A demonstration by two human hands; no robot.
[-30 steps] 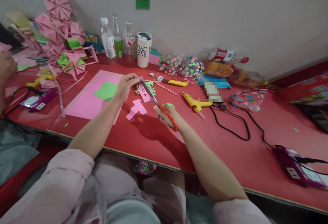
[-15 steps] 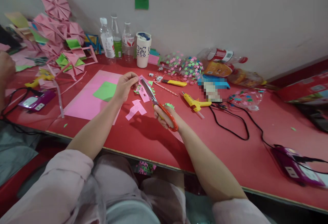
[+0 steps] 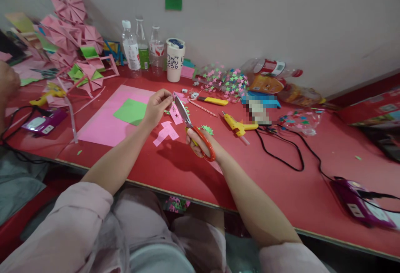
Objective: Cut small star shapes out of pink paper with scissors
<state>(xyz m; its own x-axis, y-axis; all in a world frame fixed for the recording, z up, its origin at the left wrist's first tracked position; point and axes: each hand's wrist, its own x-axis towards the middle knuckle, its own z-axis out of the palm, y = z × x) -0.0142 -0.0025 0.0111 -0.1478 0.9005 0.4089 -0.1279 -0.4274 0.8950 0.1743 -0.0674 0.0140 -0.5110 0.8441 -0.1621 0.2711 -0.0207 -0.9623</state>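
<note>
My right hand [image 3: 197, 145] grips orange-handled scissors [image 3: 193, 127] above the red table [image 3: 175, 169], blades pointing up and left. My left hand [image 3: 157, 106] pinches the top of a small pink paper strip [image 3: 175, 114] that the blades meet. Pink paper scraps [image 3: 165, 132] lie on the table just below both hands. A green star cut-out [image 3: 206, 129] lies right of the scissors.
A pink sheet with a green square [image 3: 130, 111] lies left. A yellow glue gun [image 3: 238, 125], yellow utility knife [image 3: 213, 100], black cables [image 3: 281, 148], bottles and a cup [image 3: 175, 60] stand behind. Purple devices [image 3: 362, 206] sit at right and left. Another person's hand [image 3: 6, 82] is far left.
My left hand and the scissors shifted slightly right and closer together; the blades have come nearer shut on the pink strip.
</note>
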